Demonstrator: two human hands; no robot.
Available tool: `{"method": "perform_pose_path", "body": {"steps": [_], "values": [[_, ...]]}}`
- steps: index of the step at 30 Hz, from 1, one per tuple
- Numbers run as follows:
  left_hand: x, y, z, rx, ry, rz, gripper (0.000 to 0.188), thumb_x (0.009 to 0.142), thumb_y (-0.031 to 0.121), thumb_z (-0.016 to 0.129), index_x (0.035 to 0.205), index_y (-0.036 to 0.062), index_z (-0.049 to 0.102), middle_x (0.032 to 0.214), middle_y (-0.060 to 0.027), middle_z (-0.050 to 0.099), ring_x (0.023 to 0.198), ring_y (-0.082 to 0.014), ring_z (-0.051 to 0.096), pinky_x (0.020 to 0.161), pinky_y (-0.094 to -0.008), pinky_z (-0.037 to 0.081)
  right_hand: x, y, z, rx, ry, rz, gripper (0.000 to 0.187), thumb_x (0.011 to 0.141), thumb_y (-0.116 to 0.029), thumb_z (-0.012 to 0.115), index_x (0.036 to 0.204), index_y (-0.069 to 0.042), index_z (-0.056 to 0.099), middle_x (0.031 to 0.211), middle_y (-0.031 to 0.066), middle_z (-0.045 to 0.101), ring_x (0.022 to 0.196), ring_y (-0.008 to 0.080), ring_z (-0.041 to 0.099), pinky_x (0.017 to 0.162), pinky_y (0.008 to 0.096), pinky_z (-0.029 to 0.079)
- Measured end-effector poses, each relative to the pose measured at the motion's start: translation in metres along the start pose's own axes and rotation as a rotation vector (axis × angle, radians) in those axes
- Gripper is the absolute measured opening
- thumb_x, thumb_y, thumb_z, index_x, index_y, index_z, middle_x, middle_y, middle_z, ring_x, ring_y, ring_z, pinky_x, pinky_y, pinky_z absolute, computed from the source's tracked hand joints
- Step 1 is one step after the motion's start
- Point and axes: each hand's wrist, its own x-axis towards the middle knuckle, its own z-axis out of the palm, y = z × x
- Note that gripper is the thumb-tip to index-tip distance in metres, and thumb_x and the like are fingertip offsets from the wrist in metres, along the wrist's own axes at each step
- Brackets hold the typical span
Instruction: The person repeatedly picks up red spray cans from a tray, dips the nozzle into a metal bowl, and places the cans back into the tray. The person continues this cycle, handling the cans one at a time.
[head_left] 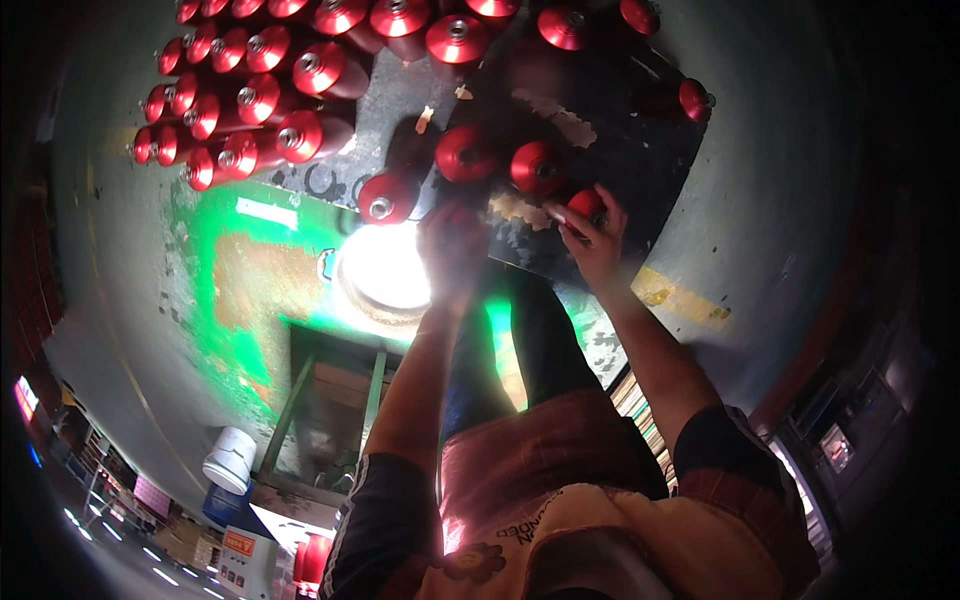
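My right hand (597, 245) curls its fingers and thumb round the top of a red metal bottle (588, 206) on the dark board. Motion smears my left hand (456, 245), so its fingers and anything in them cannot be made out. Just left of it is a round, glaring white light (385, 265). Close by stand a red bottle (388, 198) with a silvery neck, another whose top is blurred (465, 153), and a third (538, 167) between my hands.
Several rows of red bottles (258, 98) fill the far left. One bottle (690, 100) stands at the board's right edge. The dark board (640, 170) has worn patches. A dark open frame (325, 400) and a white bucket (230, 458) are at the lower left.
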Motion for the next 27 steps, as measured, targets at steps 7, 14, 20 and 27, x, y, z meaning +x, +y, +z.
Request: {"method": "perform_pose_path", "body": {"steps": [7,14,20,27], "values": [[0.001,0.012,0.001,-0.199,-0.076,0.104,0.033,0.073,-0.007,0.067,0.096,0.0138,0.077,0.124,-0.0051,0.058,0.098,-0.0195,0.059,0.078,-0.0301,0.051,0.018,-0.005,-0.010,0.137,0.053,-0.101,0.032,0.072,-0.004,0.079,0.100,-0.019,0.077,0.128,0.0093,0.056,0.111,0.0283,0.055,0.093,0.0356,0.048],[0.040,0.028,0.018,-0.727,-0.177,-0.148,0.039,0.086,-0.005,0.062,0.125,0.0011,0.060,0.089,-0.0027,0.065,0.066,-0.0053,0.056,0.058,-0.0220,0.049,0.071,-0.010,0.000,0.430,0.002,0.075,0.030,0.077,-0.007,0.079,0.105,-0.015,0.072,0.085,0.0033,0.062,0.062,0.0136,0.060,0.058,0.0278,0.050],[0.076,0.001,0.021,-0.294,0.018,-0.112,0.052,0.083,0.003,0.072,0.132,0.0014,0.056,0.072,0.0032,0.060,0.060,-0.0039,0.054,0.054,-0.0215,0.045,0.082,-0.024,0.018,0.444,-0.312,0.168,0.033,0.080,-0.027,0.080,0.108,-0.016,0.069,0.065,0.0032,0.057,0.057,0.0144,0.056,0.055,0.0297,0.048],[0.035,-0.057,0.045,-0.359,-0.380,-0.211,0.036,0.097,0.024,0.045,0.129,0.0101,0.054,0.109,-0.0065,0.060,0.076,-0.0187,0.057,0.063,-0.0324,0.048,0.041,-0.027,-0.011,0.683,-0.299,0.228,0.027,0.082,-0.019,0.078,0.106,-0.013,0.069,0.073,0.0038,0.063,0.067,0.0109,0.061,0.065,0.0280,0.051]]}}
